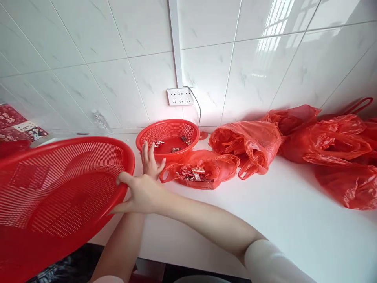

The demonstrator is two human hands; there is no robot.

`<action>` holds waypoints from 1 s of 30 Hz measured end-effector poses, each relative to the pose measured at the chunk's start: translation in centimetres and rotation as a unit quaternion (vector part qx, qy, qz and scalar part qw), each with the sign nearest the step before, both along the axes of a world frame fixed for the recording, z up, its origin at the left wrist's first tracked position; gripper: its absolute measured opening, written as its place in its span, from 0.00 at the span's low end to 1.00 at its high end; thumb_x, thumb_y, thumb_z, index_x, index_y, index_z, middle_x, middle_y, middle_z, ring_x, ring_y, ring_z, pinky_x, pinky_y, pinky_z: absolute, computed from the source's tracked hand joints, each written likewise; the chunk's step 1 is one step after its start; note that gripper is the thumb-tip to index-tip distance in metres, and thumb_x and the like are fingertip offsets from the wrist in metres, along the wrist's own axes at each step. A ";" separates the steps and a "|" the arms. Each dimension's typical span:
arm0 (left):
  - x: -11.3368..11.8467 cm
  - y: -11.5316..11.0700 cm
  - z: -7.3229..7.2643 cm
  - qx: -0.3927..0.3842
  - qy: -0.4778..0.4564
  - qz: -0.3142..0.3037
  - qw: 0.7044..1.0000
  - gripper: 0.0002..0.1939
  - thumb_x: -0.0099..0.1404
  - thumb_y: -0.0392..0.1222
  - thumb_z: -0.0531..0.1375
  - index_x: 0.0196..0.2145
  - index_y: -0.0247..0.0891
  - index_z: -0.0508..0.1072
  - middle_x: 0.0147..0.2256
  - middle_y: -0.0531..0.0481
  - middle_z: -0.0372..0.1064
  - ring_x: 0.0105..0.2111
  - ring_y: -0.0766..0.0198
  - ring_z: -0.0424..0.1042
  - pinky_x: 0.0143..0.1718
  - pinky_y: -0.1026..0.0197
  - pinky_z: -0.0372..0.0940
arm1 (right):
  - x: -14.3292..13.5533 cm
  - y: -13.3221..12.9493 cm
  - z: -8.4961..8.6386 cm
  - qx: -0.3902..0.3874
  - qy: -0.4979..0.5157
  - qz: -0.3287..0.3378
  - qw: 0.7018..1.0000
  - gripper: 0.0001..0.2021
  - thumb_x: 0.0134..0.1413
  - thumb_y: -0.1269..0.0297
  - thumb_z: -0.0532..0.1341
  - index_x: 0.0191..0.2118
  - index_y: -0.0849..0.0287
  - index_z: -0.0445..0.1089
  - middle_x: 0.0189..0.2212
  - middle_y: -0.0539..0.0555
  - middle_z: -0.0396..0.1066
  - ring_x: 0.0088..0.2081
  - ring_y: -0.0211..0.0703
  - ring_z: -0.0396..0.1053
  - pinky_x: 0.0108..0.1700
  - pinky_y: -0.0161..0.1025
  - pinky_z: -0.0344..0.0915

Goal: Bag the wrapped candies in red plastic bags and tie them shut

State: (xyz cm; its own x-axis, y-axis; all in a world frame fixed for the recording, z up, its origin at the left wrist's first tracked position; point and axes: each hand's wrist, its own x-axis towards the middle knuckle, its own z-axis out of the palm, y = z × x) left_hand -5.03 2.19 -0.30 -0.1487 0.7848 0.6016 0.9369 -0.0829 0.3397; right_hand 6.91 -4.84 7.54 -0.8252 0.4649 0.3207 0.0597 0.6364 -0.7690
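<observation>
My right hand [141,193] reaches across to the left and pinches the rim of a large red plastic basket [125,151], tilted with its inside facing me. Behind it, partly covered by the right hand, my left hand [150,163] has its fingers spread at the near-left rim of a smaller red basket [173,125]; whether it touches the rim I cannot tell. A few small wrapped packets [176,149] lie inside that smaller basket. Just right of the left hand rests an open red plastic bag [225,165] containing several small wrapped packets [197,173].
More red plastic bags [253,141] stand along the wall to the right on the white counter [271,220]. A power strip [180,96] with a cable is on the tiled wall. At the left are a clear plastic bottle [101,121] and red printed boxes [20,125].
</observation>
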 end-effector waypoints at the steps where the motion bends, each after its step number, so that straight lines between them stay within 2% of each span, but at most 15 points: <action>1: -0.1 0.1 -0.2 0.020 0.012 -0.014 1.000 0.42 0.63 0.46 0.60 0.69 0.32 0.47 0.71 0.32 0.31 0.71 0.44 0.33 0.68 0.41 0.38 | -1.2 -0.2 -0.5 0.007 -0.007 -0.004 1.000 0.31 0.48 0.38 0.63 0.51 0.54 0.60 0.34 0.57 0.75 0.41 0.57 0.74 0.43 0.49 0.66; 5: -0.5 0.4 -0.6 0.044 0.020 -0.029 0.998 0.39 0.63 0.43 0.58 0.68 0.34 0.49 0.71 0.34 0.36 0.71 0.46 0.36 0.68 0.40 0.38 | -5.3 -0.1 -2.8 0.047 -0.040 -0.018 0.998 0.34 0.46 0.34 0.63 0.49 0.56 0.60 0.31 0.56 0.76 0.33 0.56 0.75 0.33 0.44 0.67; 9: -0.3 0.0 -0.3 0.041 0.008 -0.046 0.998 0.35 0.63 0.39 0.54 0.67 0.34 0.51 0.70 0.35 0.40 0.70 0.45 0.39 0.67 0.41 0.38 | -8.2 0.3 -4.5 0.050 -0.083 -0.052 0.994 0.29 0.52 0.43 0.63 0.51 0.58 0.59 0.35 0.59 0.76 0.36 0.57 0.75 0.33 0.45 0.68; 11: -0.1 -0.4 0.0 0.030 -0.003 -0.050 0.998 0.33 0.65 0.36 0.51 0.67 0.38 0.52 0.69 0.39 0.43 0.69 0.47 0.43 0.67 0.40 0.35 | -9.0 0.3 -5.0 0.027 -0.096 -0.073 0.992 0.31 0.56 0.49 0.62 0.59 0.61 0.54 0.43 0.64 0.75 0.40 0.58 0.75 0.36 0.46 0.69; 12: 0.0 -0.6 0.3 0.029 -0.005 -0.050 0.998 0.31 0.65 0.34 0.49 0.66 0.39 0.53 0.69 0.40 0.46 0.69 0.48 0.45 0.67 0.39 0.33 | -9.1 0.3 -5.0 0.018 -0.094 -0.072 0.993 0.36 0.57 0.51 0.62 0.64 0.61 0.48 0.50 0.68 0.72 0.44 0.59 0.74 0.38 0.47 0.69; 14: 0.4 -0.9 0.8 0.035 0.009 -0.038 0.999 0.29 0.65 0.32 0.47 0.64 0.40 0.58 0.66 0.42 0.52 0.66 0.49 0.52 0.67 0.40 0.31 | -8.2 0.4 -4.7 0.022 -0.068 -0.048 0.996 0.44 0.58 0.55 0.61 0.70 0.58 0.34 0.63 0.72 0.58 0.53 0.59 0.70 0.44 0.48 0.69; 15: 0.7 -1.1 1.2 0.040 0.023 -0.022 0.999 0.27 0.65 0.32 0.48 0.61 0.39 0.62 0.64 0.42 0.56 0.65 0.49 0.55 0.67 0.41 0.34 | -7.2 0.4 -4.2 0.037 -0.047 -0.028 0.998 0.44 0.59 0.56 0.61 0.71 0.56 0.31 0.66 0.70 0.53 0.57 0.57 0.67 0.47 0.47 0.68; 16: 1.0 -1.3 1.6 0.048 0.036 -0.003 0.998 0.23 0.64 0.33 0.49 0.57 0.37 0.66 0.61 0.41 0.61 0.62 0.49 0.58 0.66 0.42 0.39 | -5.8 0.5 -3.5 0.059 -0.029 -0.006 0.998 0.42 0.60 0.56 0.61 0.71 0.55 0.34 0.67 0.68 0.52 0.59 0.55 0.65 0.49 0.46 0.67; 18: 1.8 -1.8 2.7 0.052 0.053 0.039 0.996 0.15 0.64 0.38 0.51 0.47 0.37 0.72 0.51 0.39 0.69 0.55 0.47 0.65 0.59 0.44 0.52 | -1.9 0.9 -1.6 0.110 -0.010 0.032 0.993 0.32 0.61 0.57 0.60 0.67 0.57 0.51 0.62 0.63 0.61 0.58 0.51 0.66 0.51 0.43 0.66; 20: 2.5 -2.5 4.1 -0.002 0.053 0.071 0.996 0.12 0.65 0.46 0.53 0.36 0.39 0.73 0.39 0.41 0.72 0.44 0.47 0.70 0.48 0.47 0.60 | 3.3 1.6 0.6 0.154 -0.028 0.045 0.987 0.19 0.63 0.60 0.59 0.57 0.58 0.64 0.51 0.58 0.72 0.52 0.49 0.70 0.51 0.43 0.66; 22: 2.9 -3.4 5.6 -0.142 0.047 0.091 0.984 0.17 0.63 0.55 0.55 0.27 0.41 0.71 0.28 0.45 0.70 0.33 0.49 0.71 0.36 0.51 0.61 | 8.8 2.6 2.5 0.168 -0.057 -0.024 0.984 0.13 0.64 0.60 0.58 0.51 0.58 0.69 0.46 0.58 0.74 0.45 0.48 0.74 0.44 0.42 0.68; 24: 3.0 -4.0 6.7 -0.296 0.050 0.089 0.950 0.20 0.59 0.60 0.58 0.20 0.42 0.68 0.21 0.47 0.67 0.26 0.52 0.69 0.29 0.55 0.57 | 13.8 4.1 3.3 0.179 -0.106 -0.156 0.966 0.16 0.63 0.63 0.58 0.55 0.57 0.67 0.49 0.59 0.73 0.47 0.50 0.73 0.46 0.44 0.68; 25: 3.0 -4.2 7.0 -0.353 0.052 0.067 0.932 0.21 0.57 0.60 0.59 0.18 0.42 0.66 0.20 0.48 0.66 0.23 0.53 0.68 0.27 0.57 0.55 | 16.0 5.0 3.3 0.185 -0.136 -0.233 0.945 0.19 0.62 0.64 0.59 0.57 0.57 0.65 0.52 0.61 0.71 0.50 0.53 0.72 0.48 0.47 0.68; 27: 2.8 -4.4 7.3 -0.404 0.044 0.007 0.914 0.21 0.56 0.59 0.59 0.16 0.42 0.66 0.19 0.50 0.65 0.21 0.57 0.66 0.24 0.59 0.52 | 19.4 7.0 2.5 0.175 -0.223 -0.340 0.897 0.27 0.57 0.64 0.62 0.62 0.58 0.61 0.57 0.65 0.67 0.56 0.61 0.67 0.48 0.52 0.68; 30: 2.6 -4.6 7.7 -0.376 -0.020 -0.049 0.925 0.20 0.59 0.58 0.57 0.19 0.42 0.68 0.22 0.51 0.67 0.22 0.60 0.66 0.22 0.60 0.52 | 23.0 9.6 1.1 0.118 -0.363 -0.380 0.843 0.25 0.49 0.73 0.62 0.56 0.61 0.67 0.46 0.66 0.74 0.46 0.62 0.73 0.37 0.48 0.70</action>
